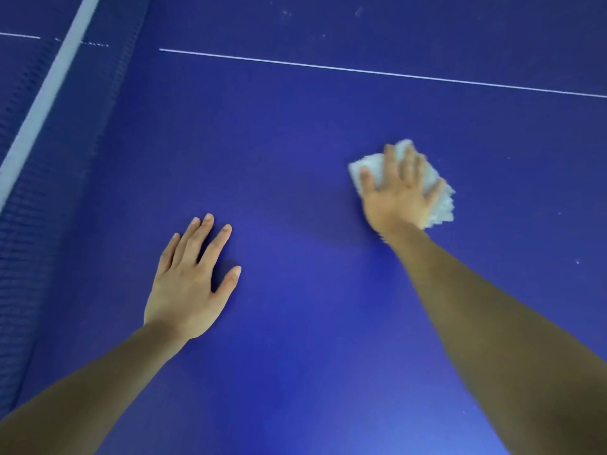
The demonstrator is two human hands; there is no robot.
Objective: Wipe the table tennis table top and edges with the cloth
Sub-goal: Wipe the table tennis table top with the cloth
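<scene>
Dark mesh net (49, 198), white top band (42, 103), along left; soft light glare (437, 431) lower right.

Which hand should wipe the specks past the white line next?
Right. The right hand presses the cloth flat on the table, nearer the specks. The left hand rests bare, closer to the net.

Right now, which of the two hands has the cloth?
The right hand: it presses the white cloth flat on the blue table top. The left hand lies bare on the surface, nearer the net, with nothing under it.
</scene>
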